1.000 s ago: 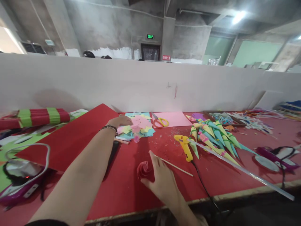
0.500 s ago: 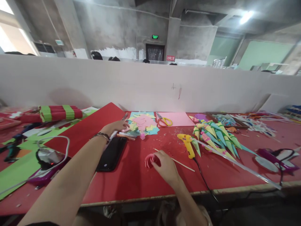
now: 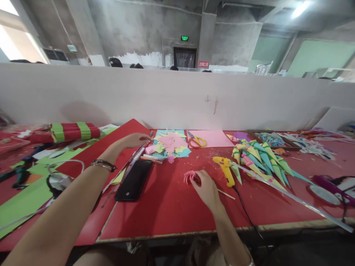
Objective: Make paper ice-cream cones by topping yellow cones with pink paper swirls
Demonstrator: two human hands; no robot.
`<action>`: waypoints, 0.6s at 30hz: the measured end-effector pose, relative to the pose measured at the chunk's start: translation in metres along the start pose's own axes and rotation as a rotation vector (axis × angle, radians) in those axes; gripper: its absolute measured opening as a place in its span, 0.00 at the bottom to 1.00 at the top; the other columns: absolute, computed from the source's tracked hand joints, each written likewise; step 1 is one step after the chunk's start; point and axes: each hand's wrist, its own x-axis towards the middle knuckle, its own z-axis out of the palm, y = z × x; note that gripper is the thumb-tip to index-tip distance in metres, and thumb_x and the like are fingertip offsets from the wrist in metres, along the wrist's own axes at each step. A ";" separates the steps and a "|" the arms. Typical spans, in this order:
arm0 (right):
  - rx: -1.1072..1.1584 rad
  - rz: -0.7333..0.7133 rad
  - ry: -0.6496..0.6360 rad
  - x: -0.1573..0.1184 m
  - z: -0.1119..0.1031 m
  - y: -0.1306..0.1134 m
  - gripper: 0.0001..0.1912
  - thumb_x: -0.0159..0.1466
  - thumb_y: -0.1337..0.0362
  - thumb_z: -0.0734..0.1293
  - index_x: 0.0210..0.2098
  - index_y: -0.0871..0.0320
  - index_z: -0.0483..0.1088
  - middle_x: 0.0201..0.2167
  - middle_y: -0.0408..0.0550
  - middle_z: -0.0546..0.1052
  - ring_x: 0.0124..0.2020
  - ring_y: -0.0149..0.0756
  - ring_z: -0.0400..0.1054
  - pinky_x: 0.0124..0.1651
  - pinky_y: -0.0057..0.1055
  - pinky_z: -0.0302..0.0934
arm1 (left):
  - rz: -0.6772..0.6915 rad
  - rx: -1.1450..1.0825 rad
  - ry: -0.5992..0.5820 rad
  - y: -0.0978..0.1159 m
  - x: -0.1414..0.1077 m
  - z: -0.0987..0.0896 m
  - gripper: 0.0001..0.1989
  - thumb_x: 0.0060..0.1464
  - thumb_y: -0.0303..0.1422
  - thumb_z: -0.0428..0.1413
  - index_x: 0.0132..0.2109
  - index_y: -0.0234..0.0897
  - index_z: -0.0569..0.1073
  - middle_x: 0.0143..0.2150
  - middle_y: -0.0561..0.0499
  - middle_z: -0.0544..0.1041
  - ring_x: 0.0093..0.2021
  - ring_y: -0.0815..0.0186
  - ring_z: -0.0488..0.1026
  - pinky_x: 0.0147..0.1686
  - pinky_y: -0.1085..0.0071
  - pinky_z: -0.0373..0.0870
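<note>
In my right hand a curled pink fringed paper strip is pinched between thumb and fingers, just above the red tabletop. A thin wooden stick lies partly behind this hand. My left hand reaches over the slim tools beside the paper pile, fingers bent together; what they hold, if anything, is hidden. To its right lies a pile of pink, yellow and blue cut paper pieces. A black phone rests below it.
A yellow hot glue gun with a long clear glue stick lies at right, near paper cones. Scissors rest on pink paper. Red card and green sheets cover the left. A white partition stands behind.
My left hand has drawn up and back from the cut paper pieces. My right hand has shifted right with the pink paper strip, now covering more of the wooden stick.
</note>
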 end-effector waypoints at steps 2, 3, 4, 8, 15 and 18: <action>0.021 -0.012 0.013 0.001 0.002 0.001 0.09 0.58 0.64 0.60 0.37 0.57 0.68 0.33 0.48 0.71 0.33 0.36 0.69 0.35 0.29 0.62 | -0.013 0.025 -0.061 0.008 -0.004 0.002 0.17 0.50 0.36 0.49 0.42 0.30 0.73 0.41 0.44 0.77 0.40 0.61 0.72 0.42 0.70 0.65; 0.037 -0.020 0.025 0.001 0.003 0.001 0.09 0.59 0.64 0.60 0.37 0.57 0.68 0.33 0.48 0.71 0.33 0.36 0.69 0.35 0.30 0.62 | -0.017 0.032 -0.085 0.013 -0.008 0.004 0.17 0.49 0.36 0.49 0.43 0.32 0.73 0.40 0.44 0.77 0.39 0.61 0.72 0.40 0.70 0.66; 0.056 -0.029 0.036 0.001 0.004 0.002 0.09 0.59 0.64 0.60 0.37 0.57 0.68 0.32 0.48 0.71 0.33 0.37 0.68 0.35 0.30 0.62 | -0.022 0.040 -0.105 0.019 -0.012 0.007 0.17 0.48 0.37 0.50 0.42 0.33 0.73 0.39 0.44 0.78 0.38 0.60 0.73 0.38 0.69 0.67; 0.118 -0.069 0.054 0.000 0.006 0.001 0.08 0.59 0.63 0.61 0.36 0.57 0.68 0.32 0.49 0.72 0.35 0.38 0.68 0.38 0.32 0.63 | 0.005 0.035 -0.117 0.054 -0.038 0.033 0.19 0.49 0.39 0.49 0.47 0.35 0.70 0.46 0.45 0.75 0.43 0.60 0.72 0.43 0.68 0.66; 0.254 -0.130 -0.051 -0.007 0.005 -0.007 0.12 0.59 0.64 0.61 0.42 0.57 0.67 0.38 0.50 0.71 0.41 0.39 0.67 0.45 0.36 0.62 | -0.041 -0.027 -0.163 0.103 -0.086 0.113 0.32 0.46 0.32 0.53 0.59 0.34 0.56 0.61 0.40 0.60 0.59 0.55 0.58 0.55 0.61 0.56; 0.294 -0.168 -0.100 -0.010 0.005 -0.009 0.14 0.59 0.65 0.61 0.45 0.55 0.66 0.42 0.50 0.71 0.46 0.39 0.65 0.49 0.38 0.60 | -0.041 -0.079 -0.152 0.112 -0.091 0.139 0.29 0.47 0.29 0.51 0.58 0.32 0.58 0.60 0.40 0.61 0.59 0.57 0.58 0.56 0.63 0.54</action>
